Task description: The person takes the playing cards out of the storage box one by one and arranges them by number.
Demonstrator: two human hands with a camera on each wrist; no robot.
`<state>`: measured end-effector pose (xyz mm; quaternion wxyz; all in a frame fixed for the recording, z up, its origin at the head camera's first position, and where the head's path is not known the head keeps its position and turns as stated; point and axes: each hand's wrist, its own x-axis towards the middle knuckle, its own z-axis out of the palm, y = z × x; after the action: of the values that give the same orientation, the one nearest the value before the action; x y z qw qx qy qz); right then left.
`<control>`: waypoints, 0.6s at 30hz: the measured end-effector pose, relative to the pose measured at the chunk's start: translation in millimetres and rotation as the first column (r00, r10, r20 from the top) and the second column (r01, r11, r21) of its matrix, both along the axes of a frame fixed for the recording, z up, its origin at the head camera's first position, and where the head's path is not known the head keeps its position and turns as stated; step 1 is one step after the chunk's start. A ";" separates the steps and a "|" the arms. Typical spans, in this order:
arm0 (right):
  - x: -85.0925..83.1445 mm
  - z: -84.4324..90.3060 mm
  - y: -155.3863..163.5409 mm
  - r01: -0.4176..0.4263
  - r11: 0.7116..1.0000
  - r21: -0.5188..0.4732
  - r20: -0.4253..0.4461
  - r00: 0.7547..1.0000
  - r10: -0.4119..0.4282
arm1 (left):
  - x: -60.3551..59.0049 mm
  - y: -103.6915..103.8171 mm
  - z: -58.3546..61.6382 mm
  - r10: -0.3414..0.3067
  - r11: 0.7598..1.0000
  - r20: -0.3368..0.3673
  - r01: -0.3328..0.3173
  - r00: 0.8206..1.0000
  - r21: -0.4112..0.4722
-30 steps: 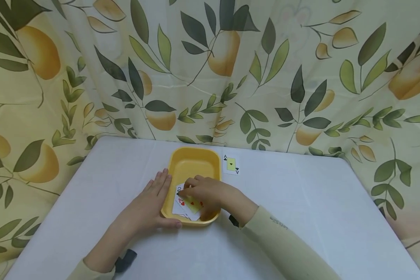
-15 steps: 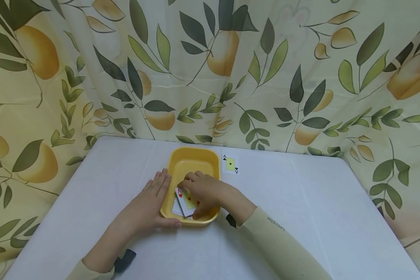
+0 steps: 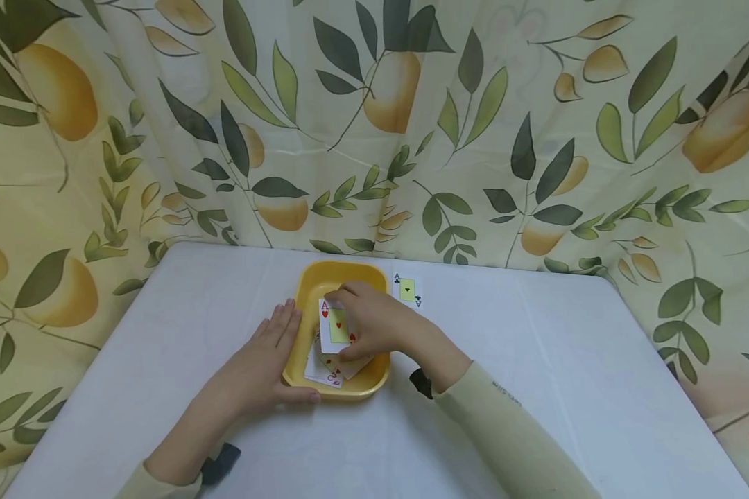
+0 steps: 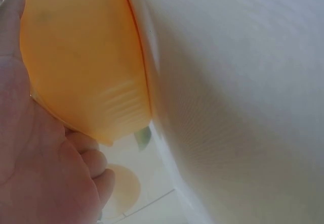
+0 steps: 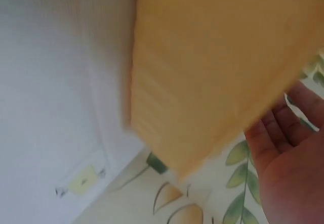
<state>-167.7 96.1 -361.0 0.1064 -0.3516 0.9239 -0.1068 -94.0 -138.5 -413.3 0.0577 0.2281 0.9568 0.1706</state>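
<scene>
My right hand (image 3: 381, 322) pinches an ace of hearts (image 3: 337, 327) between thumb and fingers, raised over the yellow tray (image 3: 322, 276). Under it, more playing cards (image 3: 320, 369) lie overlapping at the tray's near end, one showing a red 2. My left hand (image 3: 250, 371) rests against the tray's left side with straight fingers, its thumb along the near edge. In the left wrist view, the left palm lies at the tray's outer wall (image 4: 81, 57). The right wrist view shows the right hand (image 5: 288, 148) beyond the tray rim, with the held card hidden.
An ace of clubs (image 3: 408, 290) lies face up on the white tablecloth (image 3: 537, 360), just right of the tray's far end. Behind the table hangs a curtain (image 3: 374, 159) with a fruit and leaf pattern.
My right hand has lifted the ace of hearts off the other cards and moved it toward the tray's far end, uncovering the cards below. The left hand stays at the tray.
</scene>
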 end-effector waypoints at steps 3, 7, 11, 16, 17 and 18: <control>-3.1 7.1 6.2 0.047 0.999 -0.019 0.003 0.999 -0.047 | -0.1 0.2 -0.3 0.001 1.000 -0.003 -0.001 1.000 -0.004; -7.1 14.8 15.2 0.083 0.996 -0.037 0.000 0.997 -0.083 | 0.0 0.5 -0.3 0.005 1.000 -0.007 -0.005 1.000 0.000; -10.5 19.9 24.4 0.097 0.994 -0.047 -0.013 0.995 -0.098 | 0.4 0.5 -0.1 0.014 1.000 0.001 -0.014 1.000 0.009; -14.2 23.3 38.9 0.108 0.993 -0.049 -0.035 0.993 -0.109 | 0.8 1.4 -0.2 0.022 1.000 0.006 -0.022 1.000 0.008; -15.1 23.7 42.3 0.110 0.993 -0.047 -0.042 0.993 -0.112 | 0.8 1.7 -0.3 0.023 1.000 0.005 -0.023 1.000 0.007; -15.8 24.0 46.0 0.114 0.992 -0.047 -0.046 0.992 -0.116 | 0.8 2.1 -0.5 0.023 1.000 0.003 -0.023 1.000 0.008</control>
<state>-183.5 142.0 -337.0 0.0696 -0.3025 0.9424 -0.1248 -93.2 -136.4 -413.8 0.0563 0.2173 0.9586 0.1752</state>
